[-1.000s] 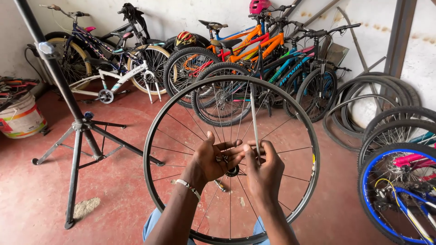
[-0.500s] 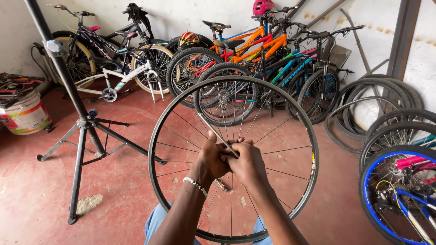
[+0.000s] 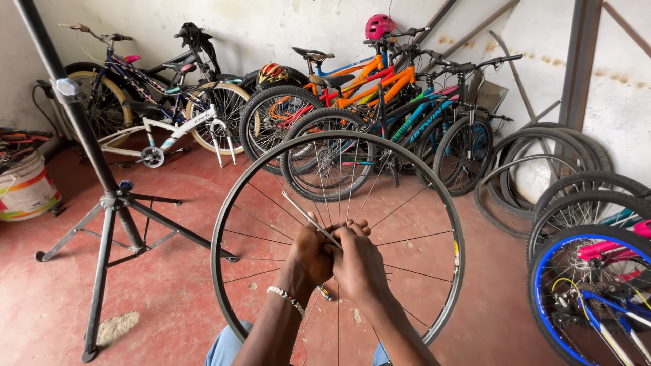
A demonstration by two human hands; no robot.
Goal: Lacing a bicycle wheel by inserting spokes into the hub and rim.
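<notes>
A bare bicycle wheel (image 3: 337, 237), black-rimmed and without a tyre, is held upright over the knees of a seated person, whose blue trouser legs (image 3: 224, 347) are seen at the bottom edge. Both hands are closed at the middle of the wheel, pressed side by side over the hub, which is hidden behind them. The left hand (image 3: 310, 256), with a beaded bracelet (image 3: 285, 298) at its wrist, and the right hand (image 3: 358, 264) are clamped together on a thin silver tool or loose spoke (image 3: 310, 219) that slants up and to the left from between the fingers. What exactly is pinched beneath the fingers cannot be told.

The wheel is framed by a red concrete floor (image 3: 176, 285). To the left, a black repair stand (image 3: 108, 203) on spread tripod legs is planted, its pole running up out of the frame. Further left, a white bucket (image 3: 26, 190) is set against the wall.

At the right edge, a blue-rimmed wheel (image 3: 590, 298) and several loose black tyres (image 3: 542, 169) are stacked against a grey post.

Along the far whitewashed wall, a row of bicycles (image 3: 366, 108) in orange, blue, black and white is parked, with a pink helmet (image 3: 378, 26) hung on one handlebar and a red-and-yellow helmet (image 3: 272, 73) lower down.
</notes>
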